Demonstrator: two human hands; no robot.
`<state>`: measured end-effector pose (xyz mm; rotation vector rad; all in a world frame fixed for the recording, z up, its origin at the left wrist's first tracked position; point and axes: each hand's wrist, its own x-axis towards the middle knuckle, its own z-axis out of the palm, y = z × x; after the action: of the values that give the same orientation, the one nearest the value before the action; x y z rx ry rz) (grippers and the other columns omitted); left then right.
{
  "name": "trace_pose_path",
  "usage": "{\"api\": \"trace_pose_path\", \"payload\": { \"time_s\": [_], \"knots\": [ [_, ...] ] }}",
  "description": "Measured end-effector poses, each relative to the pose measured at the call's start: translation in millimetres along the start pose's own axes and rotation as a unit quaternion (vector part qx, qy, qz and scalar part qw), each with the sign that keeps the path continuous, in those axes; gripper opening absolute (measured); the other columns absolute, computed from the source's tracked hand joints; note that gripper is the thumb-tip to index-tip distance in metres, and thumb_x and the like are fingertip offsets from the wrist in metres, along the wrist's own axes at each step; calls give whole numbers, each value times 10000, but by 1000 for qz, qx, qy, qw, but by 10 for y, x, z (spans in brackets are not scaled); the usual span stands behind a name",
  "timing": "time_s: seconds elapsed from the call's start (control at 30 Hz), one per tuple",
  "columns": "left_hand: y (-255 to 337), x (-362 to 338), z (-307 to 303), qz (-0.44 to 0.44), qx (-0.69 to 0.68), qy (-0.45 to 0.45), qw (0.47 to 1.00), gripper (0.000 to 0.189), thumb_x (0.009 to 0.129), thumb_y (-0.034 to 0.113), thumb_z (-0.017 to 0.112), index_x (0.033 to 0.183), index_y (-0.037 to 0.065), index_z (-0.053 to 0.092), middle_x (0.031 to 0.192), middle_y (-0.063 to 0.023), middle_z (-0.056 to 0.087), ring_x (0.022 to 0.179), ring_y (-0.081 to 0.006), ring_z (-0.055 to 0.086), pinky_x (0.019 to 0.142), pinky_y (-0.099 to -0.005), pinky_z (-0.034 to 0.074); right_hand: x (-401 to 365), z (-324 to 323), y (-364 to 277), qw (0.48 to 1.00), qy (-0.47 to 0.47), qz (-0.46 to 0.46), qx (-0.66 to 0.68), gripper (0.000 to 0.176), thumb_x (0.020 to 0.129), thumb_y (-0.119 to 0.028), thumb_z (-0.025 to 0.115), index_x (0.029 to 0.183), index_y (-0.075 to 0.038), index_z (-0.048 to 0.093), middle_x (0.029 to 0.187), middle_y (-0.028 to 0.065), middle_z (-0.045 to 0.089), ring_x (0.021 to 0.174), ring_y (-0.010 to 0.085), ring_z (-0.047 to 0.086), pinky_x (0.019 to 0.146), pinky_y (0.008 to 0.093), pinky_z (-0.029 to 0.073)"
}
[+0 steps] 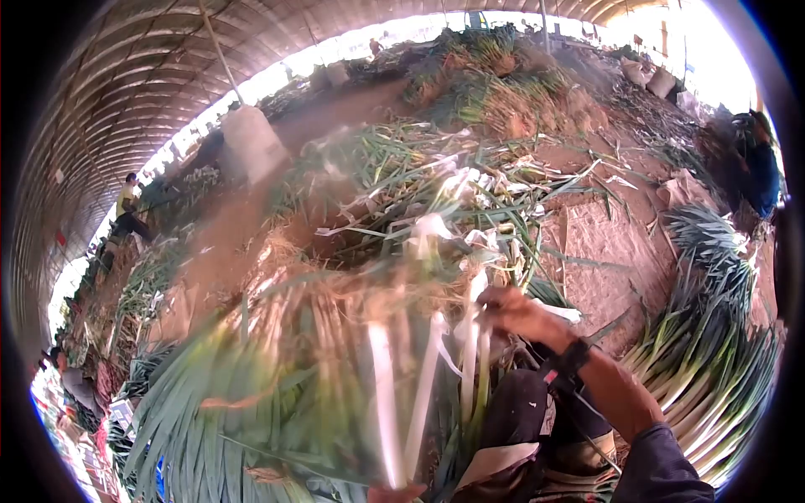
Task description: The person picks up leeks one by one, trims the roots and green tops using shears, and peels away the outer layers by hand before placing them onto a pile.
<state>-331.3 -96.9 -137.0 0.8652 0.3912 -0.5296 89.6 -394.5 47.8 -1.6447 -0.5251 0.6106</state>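
Observation:
My right hand [513, 314], with a dark band on its wrist, is closed at the upper end of a white leek stalk [470, 360]. The fingertips are slightly blurred. At the bottom edge, only part of my left hand [397, 493] shows, closed around the lower part of pale peeled leeks [383, 394]. A strip of loose skin hangs beside one stalk. To the left lies a wide pile of unpeeled leeks [251, 394], roots away from me and green leaves toward me, smeared by motion.
Trimmed, white-stemmed leeks [696, 369] lie heaped on the right. Leaf scraps [453, 184] litter the ground ahead, beside a flattened sack [604, 260]. A white sack [251, 142] stands at left. People sit at left [130, 205] and far right [761, 168], under a curved roof.

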Motion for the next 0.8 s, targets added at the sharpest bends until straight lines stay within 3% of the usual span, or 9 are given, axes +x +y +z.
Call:
{"api": "trace_pose_path", "payload": {
  "time_s": [0.1, 0.23, 0.3, 0.4, 0.5, 0.6, 0.63, 0.7, 0.8],
  "knots": [
    [-221, 193, -402, -23, -94, -7, 995, 937, 1004, 365, 667, 1639, 11, 75, 1654, -255, 240, 1153, -320, 651, 877, -503, 597, -65, 358, 148, 998, -50, 29, 14, 477, 916, -122, 758, 1308, 28, 532, 772, 77, 695, 563, 104, 624, 434, 264, 460],
    [-348, 372, -614, -58, -127, 35, 990, 859, 1011, 373, 644, 1614, -26, 179, 1590, -270, 356, 976, -282, 665, 647, -354, 577, -64, 741, 201, 997, 68, -1, 25, 633, 894, -124, 785, 1384, 59, 428, 808, 90, 730, 592, 114, 647, 461, 265, 476],
    [-406, 417, -670, -76, -143, 55, 985, 826, 1015, 376, 632, 1601, -45, 231, 1558, -278, 413, 887, -263, 672, 531, -279, 567, 77, 770, 464, 985, 148, -62, -69, 369, 899, -50, 709, 1223, 22, 547, 787, 115, 716, 598, 166, 659, 501, 307, 511],
    [-87, 318, -166, -94, 189, 99, 972, 853, 1004, 491, 625, 1575, -56, 303, 1531, -294, 447, 1071, -326, 672, 730, -410, 619, 203, 515, 586, 950, 197, -159, -184, 122, 856, 10, 604, 974, -18, 618, 743, 127, 663, 626, 223, 663, 541, 374, 531],
    [-24, -8, 170, 20, 153, 38, 987, 936, 944, 633, 633, 1540, -47, 390, 1535, -303, 443, 1319, -393, 560, 983, -560, 528, 531, -153, 512, 944, 299, -136, 30, 54, 915, -34, 614, 968, -39, 603, 784, 99, 667, 540, 201, 594, 423, 342, 422],
    [-46, -27, 58, 1, 171, -20, 985, 1002, 871, 746, 619, 1499, -22, 477, 1540, -302, 439, 1470, -431, 389, 1125, -611, 383, 642, -728, 190, 897, 376, -151, 177, 81, 961, 14, 551, 974, -56, 591, 806, 77, 672, 527, 183, 585, 372, 319, 391],
    [-22, -30, 76, 30, 157, -46, 986, 999, 864, 745, 628, 1505, -6, 479, 1537, -299, 445, 1465, -441, 393, 1116, -607, 396, 616, -822, 78, 902, 378, -165, 126, 144, 913, 55, 525, 999, -26, 608, 792, 96, 683, 572, 197, 620, 419, 353, 451],
    [72, -75, 192, 82, 132, -97, 983, 993, 850, 744, 645, 1515, 26, 481, 1531, -293, 458, 1455, -461, 401, 1098, -598, 421, 839, -1220, 647, 848, 294, -144, -417, 185, 878, 27, 556, 1044, -9, 629, 791, 124, 692, 624, 240, 644, 517, 384, 523],
    [134, -9, 140, 103, 168, -91, 976, 981, 839, 740, 664, 1526, 65, 474, 1500, -300, 489, 1435, -485, 418, 1100, -622, 417, 315, -944, 209, 759, 116, -86, -635, 132, 884, -87, 588, 864, -10, 693, 844, 181, 707, 705, 317, 693, 635, 430, 582]
  ]
}}
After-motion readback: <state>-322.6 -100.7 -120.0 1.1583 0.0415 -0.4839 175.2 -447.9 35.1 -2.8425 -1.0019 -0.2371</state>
